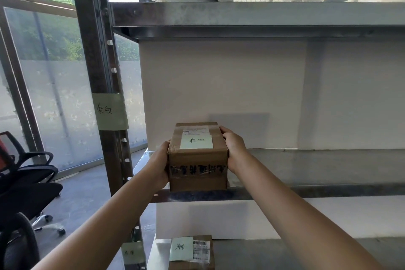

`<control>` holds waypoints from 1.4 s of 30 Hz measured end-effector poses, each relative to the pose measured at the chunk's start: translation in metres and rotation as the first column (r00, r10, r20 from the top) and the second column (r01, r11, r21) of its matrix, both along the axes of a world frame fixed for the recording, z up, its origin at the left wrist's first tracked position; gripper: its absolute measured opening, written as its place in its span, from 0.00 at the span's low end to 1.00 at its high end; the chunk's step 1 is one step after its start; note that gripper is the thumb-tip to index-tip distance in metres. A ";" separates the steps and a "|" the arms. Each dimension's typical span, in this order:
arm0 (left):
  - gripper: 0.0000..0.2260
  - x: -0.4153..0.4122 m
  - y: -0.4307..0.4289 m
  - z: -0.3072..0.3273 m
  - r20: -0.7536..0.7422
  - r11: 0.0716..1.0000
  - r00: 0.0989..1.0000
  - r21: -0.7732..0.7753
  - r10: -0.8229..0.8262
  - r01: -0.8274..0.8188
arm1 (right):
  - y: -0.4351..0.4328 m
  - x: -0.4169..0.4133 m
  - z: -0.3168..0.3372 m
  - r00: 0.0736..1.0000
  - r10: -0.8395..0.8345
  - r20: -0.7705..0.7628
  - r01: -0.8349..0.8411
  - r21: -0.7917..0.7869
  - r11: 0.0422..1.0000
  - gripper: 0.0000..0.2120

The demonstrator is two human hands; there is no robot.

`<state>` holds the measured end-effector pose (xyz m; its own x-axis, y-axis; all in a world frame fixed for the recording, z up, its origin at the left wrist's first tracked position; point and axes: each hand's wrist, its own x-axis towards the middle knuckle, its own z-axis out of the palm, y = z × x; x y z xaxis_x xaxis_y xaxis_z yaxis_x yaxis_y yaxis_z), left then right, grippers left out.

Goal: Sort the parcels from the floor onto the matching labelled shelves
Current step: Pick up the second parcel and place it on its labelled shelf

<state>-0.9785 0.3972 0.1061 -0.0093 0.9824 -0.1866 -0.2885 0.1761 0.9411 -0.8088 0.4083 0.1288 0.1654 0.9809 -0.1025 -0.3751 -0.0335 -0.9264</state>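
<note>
A brown cardboard parcel (pixel 198 166) with a pale green handwritten note on top rests at the front left of the middle metal shelf (pixel 317 173). My left hand (pixel 158 165) presses its left side and my right hand (pixel 233 149) grips its right side. A matching pale green label (pixel 110 111) is stuck on the shelf's upright post, to the left of the parcel. On the shelf below lies another cardboard parcel (pixel 201 254) with a green note and a barcode sticker, beside a second post label (pixel 132 252).
The upper shelf (pixel 252 19) spans overhead. The dark upright post (pixel 96 61) stands at the left. A black office chair (pixel 28 184) sits on the floor at far left, by the frosted window. A white wall backs the shelves.
</note>
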 end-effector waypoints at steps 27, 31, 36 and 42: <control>0.13 -0.009 0.006 -0.003 -0.193 0.984 0.970 0.133 0.146 -0.121 | 0.035 0.005 -0.014 0.893 -0.172 0.416 0.184 0.011 0.983 0.20; 0.14 -0.011 0.002 -0.002 -0.184 0.965 0.958 0.179 0.222 -0.189 | 0.022 0.006 -0.011 0.789 -0.406 0.462 0.351 0.204 0.914 0.15; 0.15 -0.017 -0.009 0.003 -0.152 0.959 0.967 0.228 0.205 -0.168 | 0.009 0.004 -0.013 0.807 -0.311 0.502 0.224 0.227 0.948 0.15; 0.15 -0.033 -0.025 -0.017 -0.235 0.948 0.960 0.310 0.154 -0.076 | -0.010 0.018 -0.025 0.770 -0.248 0.589 0.115 0.253 0.961 0.15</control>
<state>-1.0114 0.3722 0.0891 -0.1338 0.9819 0.1344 -0.0356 -0.1403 0.9895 -0.7907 0.3984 0.1039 0.3048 0.9142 0.2670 0.2892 0.1782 -0.9405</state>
